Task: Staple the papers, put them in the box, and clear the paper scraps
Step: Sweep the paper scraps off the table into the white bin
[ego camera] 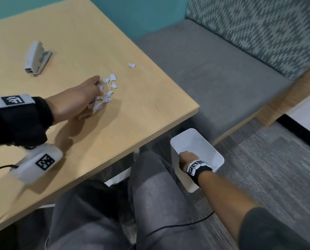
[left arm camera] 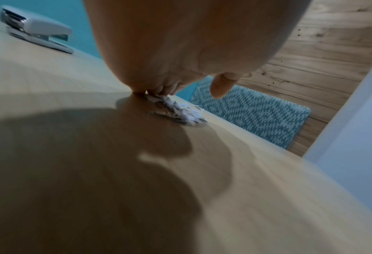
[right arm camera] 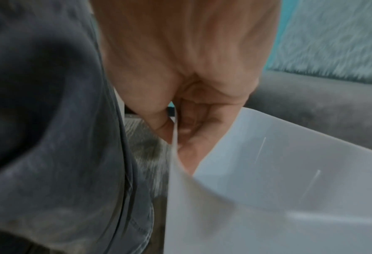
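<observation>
table (ego camera: 89,33): light wood top, rounded corner | bench seat (ego camera: 213,69): grey cushion, beside the table | backrest (ego camera: 258,29): teal zigzag weave | wall (ego camera: 132,11): teal | floor (ego camera: 276,168): grey striped carpet | trousers (ego camera: 150,204): grey, under table edge

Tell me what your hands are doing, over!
Left hand down on paper scraps, grip unclear. Right hand gripping white bin rim, below table edge. One stray scrap apart; stapler well aside.

Stapler (ego camera: 37,58) on table (ego camera: 96,42) behind scraps (ego camera: 105,91); bin (ego camera: 201,141) right of table.
</observation>
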Action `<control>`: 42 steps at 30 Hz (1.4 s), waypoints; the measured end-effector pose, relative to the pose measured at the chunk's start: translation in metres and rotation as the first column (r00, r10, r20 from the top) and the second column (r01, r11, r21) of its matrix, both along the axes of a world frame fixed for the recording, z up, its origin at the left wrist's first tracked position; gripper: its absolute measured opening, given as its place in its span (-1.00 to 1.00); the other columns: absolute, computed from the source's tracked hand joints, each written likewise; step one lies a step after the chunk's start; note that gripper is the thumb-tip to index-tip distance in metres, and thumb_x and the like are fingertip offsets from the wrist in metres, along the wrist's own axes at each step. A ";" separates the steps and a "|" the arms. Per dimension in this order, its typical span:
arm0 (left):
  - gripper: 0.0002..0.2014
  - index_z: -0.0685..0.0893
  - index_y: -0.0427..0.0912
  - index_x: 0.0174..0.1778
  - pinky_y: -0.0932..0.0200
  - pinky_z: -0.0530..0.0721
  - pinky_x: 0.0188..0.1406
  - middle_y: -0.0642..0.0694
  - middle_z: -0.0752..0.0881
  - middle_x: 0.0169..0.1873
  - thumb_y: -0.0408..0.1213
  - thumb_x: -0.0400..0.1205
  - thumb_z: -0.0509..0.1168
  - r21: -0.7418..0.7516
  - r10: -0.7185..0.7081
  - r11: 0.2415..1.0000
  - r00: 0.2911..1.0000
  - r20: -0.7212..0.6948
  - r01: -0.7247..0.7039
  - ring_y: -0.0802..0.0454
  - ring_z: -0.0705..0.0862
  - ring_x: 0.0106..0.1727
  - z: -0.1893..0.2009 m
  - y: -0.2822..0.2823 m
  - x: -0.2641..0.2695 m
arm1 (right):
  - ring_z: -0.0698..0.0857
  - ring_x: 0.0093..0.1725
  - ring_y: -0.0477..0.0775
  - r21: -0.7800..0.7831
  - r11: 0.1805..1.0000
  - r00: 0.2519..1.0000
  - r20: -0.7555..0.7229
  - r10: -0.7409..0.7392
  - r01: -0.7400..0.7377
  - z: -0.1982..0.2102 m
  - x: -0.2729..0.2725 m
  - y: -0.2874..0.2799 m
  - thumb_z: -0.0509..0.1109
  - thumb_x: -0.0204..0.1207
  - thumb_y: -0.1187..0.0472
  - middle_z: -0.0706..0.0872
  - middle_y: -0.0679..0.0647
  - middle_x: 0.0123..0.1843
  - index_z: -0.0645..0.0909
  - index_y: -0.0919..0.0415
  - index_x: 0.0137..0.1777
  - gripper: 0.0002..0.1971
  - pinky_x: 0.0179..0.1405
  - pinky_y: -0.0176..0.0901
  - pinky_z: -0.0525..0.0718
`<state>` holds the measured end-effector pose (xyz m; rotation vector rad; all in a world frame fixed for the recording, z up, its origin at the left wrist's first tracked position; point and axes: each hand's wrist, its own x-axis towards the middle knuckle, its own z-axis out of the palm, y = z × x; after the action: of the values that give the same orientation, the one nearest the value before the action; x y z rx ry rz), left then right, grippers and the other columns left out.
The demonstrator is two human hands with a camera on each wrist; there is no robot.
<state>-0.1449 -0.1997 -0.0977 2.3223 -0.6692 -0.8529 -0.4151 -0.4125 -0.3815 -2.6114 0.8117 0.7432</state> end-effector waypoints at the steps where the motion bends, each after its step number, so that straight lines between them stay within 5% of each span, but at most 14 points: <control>1: -0.42 0.31 -0.09 0.45 -0.59 0.08 0.62 -0.35 0.24 0.66 0.11 0.55 0.11 -0.001 0.002 1.000 1.000 -0.016 -0.002 -0.54 0.15 0.68 0.002 0.000 -0.004 | 0.78 0.13 0.35 -0.004 1.000 1.000 0.006 0.017 -0.017 0.008 0.002 0.001 0.27 0.58 0.42 0.78 0.30 0.17 0.70 0.37 0.21 -0.73 0.02 0.01 0.73; 3: -0.39 0.31 -0.11 0.48 -0.50 0.30 0.58 -0.37 0.42 0.59 0.12 0.55 0.09 0.001 0.001 1.000 1.000 -0.017 -0.001 -0.55 0.36 0.60 0.005 -0.002 -0.012 | 0.79 0.10 0.36 -0.012 0.999 0.999 0.016 0.035 -0.035 0.024 0.006 0.002 0.28 0.57 0.40 0.79 0.31 0.15 0.72 0.39 0.15 -0.76 -0.07 -0.03 0.69; 6: -0.47 0.47 -0.09 0.35 -0.19 0.48 -0.01 -0.21 0.57 -0.13 0.09 0.50 0.11 -0.013 -0.005 1.000 1.000 -0.022 0.005 -0.25 0.54 -0.12 0.014 -0.002 -0.024 | 0.81 0.02 0.31 -0.012 0.998 0.997 0.023 0.068 -0.068 0.054 0.014 -0.001 0.33 0.53 0.33 0.82 0.30 0.06 0.72 0.30 -0.06 -0.86 -0.23 -0.13 0.59; 11: -0.74 0.49 -0.10 0.21 0.02 0.46 -0.10 -0.08 0.48 -0.17 -0.09 0.70 0.06 -0.037 0.056 0.998 0.997 -0.055 -0.058 -0.12 0.47 -0.12 0.028 -0.004 -0.043 | 0.81 0.00 0.30 -0.038 0.993 0.993 0.039 0.111 -0.110 0.104 0.026 0.001 0.35 0.57 0.21 0.80 0.23 0.06 0.57 0.21 -0.12 -0.91 -0.21 -0.07 0.70; 13: -0.78 0.50 -0.08 0.01 0.03 0.51 0.00 -0.24 0.56 0.00 -0.02 0.62 0.12 -0.053 0.052 0.997 0.997 -0.058 -0.055 -0.23 0.50 0.00 0.026 -0.005 -0.051 | 0.80 0.05 0.31 -0.054 0.990 0.991 0.031 0.131 -0.129 0.118 0.029 0.003 0.34 0.58 0.18 0.78 0.22 0.11 0.56 0.19 -0.07 -0.91 -0.16 -0.04 0.72; 15: -0.49 0.53 -0.08 0.29 -0.28 0.36 0.59 -0.34 0.52 0.42 0.09 0.48 0.14 -0.075 0.022 0.997 0.999 -0.045 -0.025 -0.44 0.45 0.47 0.012 -0.008 -0.050 | 0.78 0.11 0.31 -0.074 0.986 0.988 0.024 0.152 -0.150 0.128 0.031 0.003 0.33 0.60 0.14 0.76 0.20 0.16 0.58 0.21 0.00 -0.87 -0.16 -0.05 0.67; 17: -0.35 0.46 0.14 0.48 -0.40 0.08 0.75 -0.15 0.51 0.51 0.17 0.42 0.15 -0.110 -0.017 0.994 0.996 -0.084 0.008 -0.30 0.29 0.72 -0.003 -0.013 -0.048 | 0.76 0.15 0.30 -0.075 0.986 0.989 0.022 0.148 -0.146 0.133 0.032 0.002 0.32 0.61 0.12 0.73 0.20 0.23 0.61 0.26 0.17 -0.75 -0.13 -0.06 0.65; 21: -0.28 0.30 0.01 0.67 -0.22 0.57 0.40 -0.22 0.48 0.51 0.12 0.55 0.13 -0.036 -0.067 0.997 0.998 -0.011 0.067 -0.31 0.64 0.32 0.040 -0.027 -0.075 | 0.72 0.23 0.28 -0.081 0.986 0.988 0.033 0.149 -0.146 0.141 0.032 0.001 0.30 0.63 0.07 0.69 0.21 0.30 0.58 0.28 0.30 -0.65 -0.06 -0.07 0.61; 25: -0.41 0.00 -0.22 0.84 -0.07 -0.02 0.79 -0.11 -0.02 0.83 -0.19 0.86 -0.06 0.101 -0.123 0.989 0.970 0.212 0.103 -0.15 -0.05 0.85 0.062 -0.064 -0.051 | 0.69 0.29 0.27 -0.085 0.984 0.988 0.014 0.155 -0.153 0.145 0.032 0.003 0.28 0.66 0.05 0.65 0.21 0.35 0.56 0.27 0.35 -0.63 0.06 -0.02 0.62; 28: -0.42 0.07 -0.26 0.83 -0.06 -0.04 0.80 -0.21 0.01 0.83 -0.24 0.86 -0.01 0.156 -0.198 0.973 0.959 0.202 0.168 -0.16 -0.05 0.85 0.060 -0.087 -0.043 | 0.70 0.26 0.25 -0.084 0.985 0.988 0.014 0.151 -0.149 0.146 0.034 0.006 0.28 0.66 0.08 0.67 0.18 0.33 0.57 0.26 0.33 -0.66 -0.01 -0.06 0.59; 31: -0.64 0.39 -0.22 0.51 -0.14 0.19 0.73 -0.21 0.34 0.53 -0.20 0.84 -0.06 0.286 -0.303 0.924 0.942 0.144 0.254 -0.21 0.19 0.77 0.059 -0.095 -0.044 | 0.69 0.27 0.24 -0.080 0.986 0.989 0.003 0.146 -0.145 0.152 0.034 0.005 0.27 0.67 0.07 0.66 0.18 0.34 0.55 0.25 0.36 -0.64 0.07 -0.03 0.62; 35: -0.94 0.25 0.01 0.11 0.06 0.36 0.42 0.05 0.25 0.33 -0.14 0.78 -0.08 0.307 -0.340 0.907 0.931 0.135 0.287 0.02 0.34 0.31 0.055 -0.083 -0.042 | 0.70 0.24 0.24 -0.081 0.987 0.991 0.005 0.137 -0.136 0.158 0.032 0.000 0.28 0.66 0.06 0.67 0.18 0.31 0.56 0.25 0.36 -0.63 0.07 -0.02 0.64; 39: -0.52 0.21 -0.38 0.68 0.29 0.10 0.44 -0.09 0.18 0.70 -0.20 0.89 -0.15 0.422 -0.452 0.833 0.880 0.146 0.358 0.02 0.04 0.81 0.053 -0.041 -0.066 | 0.72 0.20 0.23 -0.081 0.987 0.990 0.006 0.141 -0.140 0.164 0.030 -0.001 0.28 0.65 0.06 0.69 0.17 0.27 0.58 0.26 0.34 -0.63 0.07 -0.02 0.67; 42: -0.38 -0.16 -0.12 0.85 0.26 -0.13 0.68 0.07 -0.08 0.83 -0.03 0.88 -0.19 0.384 -0.449 0.847 0.882 0.143 0.369 0.14 -0.18 0.84 0.054 -0.016 -0.074 | 0.72 0.18 0.21 -0.093 0.984 0.988 0.014 0.156 -0.154 0.167 0.029 0.002 0.28 0.64 0.04 0.69 0.16 0.25 0.59 0.25 0.32 -0.63 0.05 -0.05 0.66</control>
<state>-0.2191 -0.2160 -0.0439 2.6670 -1.2438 -0.9607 -0.3866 -0.4103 -0.2146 -2.7845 0.6567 0.7336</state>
